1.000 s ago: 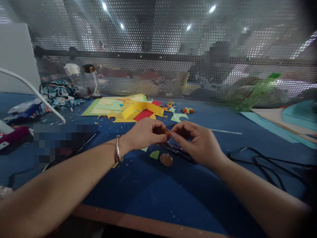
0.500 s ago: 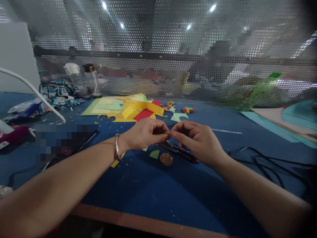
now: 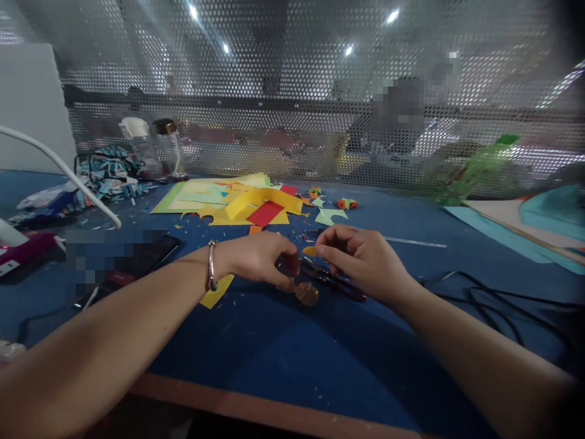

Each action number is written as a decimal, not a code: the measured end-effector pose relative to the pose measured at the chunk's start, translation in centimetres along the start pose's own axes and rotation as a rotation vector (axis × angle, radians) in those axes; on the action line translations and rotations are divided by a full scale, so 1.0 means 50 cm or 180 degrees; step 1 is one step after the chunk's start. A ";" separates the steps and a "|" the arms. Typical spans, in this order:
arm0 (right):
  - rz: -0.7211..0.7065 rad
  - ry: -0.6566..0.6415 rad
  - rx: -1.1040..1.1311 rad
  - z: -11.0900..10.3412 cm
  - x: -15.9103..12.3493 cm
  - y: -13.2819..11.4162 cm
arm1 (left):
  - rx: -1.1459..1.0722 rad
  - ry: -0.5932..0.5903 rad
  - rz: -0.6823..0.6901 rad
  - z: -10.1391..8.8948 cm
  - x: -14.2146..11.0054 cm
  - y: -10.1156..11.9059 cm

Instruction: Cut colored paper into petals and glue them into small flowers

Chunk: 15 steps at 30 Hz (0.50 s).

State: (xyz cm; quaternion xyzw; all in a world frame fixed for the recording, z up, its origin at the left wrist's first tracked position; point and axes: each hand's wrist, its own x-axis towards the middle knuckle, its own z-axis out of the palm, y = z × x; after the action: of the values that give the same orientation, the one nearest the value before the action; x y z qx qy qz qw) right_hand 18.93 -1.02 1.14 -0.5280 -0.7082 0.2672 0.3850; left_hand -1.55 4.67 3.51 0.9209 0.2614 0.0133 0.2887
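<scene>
My right hand (image 3: 361,256) pinches a small yellow-orange paper piece (image 3: 309,250) between thumb and fingertips. My left hand (image 3: 262,259), with a silver bangle at its wrist, is low over the table, thumb and fingers apart. Its thumb tip is beside a round brown disc (image 3: 306,294) on the blue tabletop. Dark-handled scissors (image 3: 340,285) lie between the hands, partly covered by my right hand. A yellow paper piece (image 3: 217,291) lies under my left wrist. Whatever is directly beneath my left fingers is hidden.
Coloured paper sheets and scraps (image 3: 210,194) lie ahead, with a small orange-green paper roll (image 3: 347,203) to their right. A phone (image 3: 155,253) is at left, black cables (image 3: 484,299) at right. Two bottles (image 3: 169,149) stand before a perforated metal screen (image 3: 274,122); a clear stick (image 3: 415,242) lies right.
My left hand has let go of the yellow-orange paper piece and moved left and down, its fingers parting, over the green scrap. My right hand stays nearly in place with the piece.
</scene>
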 end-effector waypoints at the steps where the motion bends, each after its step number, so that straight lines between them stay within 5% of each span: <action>1: -0.0018 0.0004 -0.0071 0.000 0.001 0.003 | 0.0101 -0.0141 -0.0002 0.000 -0.001 0.000; 5: 0.0000 -0.0041 -0.0233 0.003 0.000 0.007 | 0.0357 -0.0270 0.0074 0.002 -0.002 0.000; 11: -0.0328 0.0265 -0.0426 0.007 -0.008 -0.001 | -0.0202 0.0833 -0.0025 0.001 0.006 -0.012; 15: -0.0517 0.0443 -0.0539 0.008 -0.013 -0.009 | -0.0358 0.1111 0.0250 0.007 0.011 -0.015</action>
State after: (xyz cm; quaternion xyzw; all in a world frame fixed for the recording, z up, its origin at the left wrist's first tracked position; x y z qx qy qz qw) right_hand 18.43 -1.75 1.10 -0.5169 -0.7401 0.1372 0.4077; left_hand -1.35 5.26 2.75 0.8966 0.2702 0.1987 0.2892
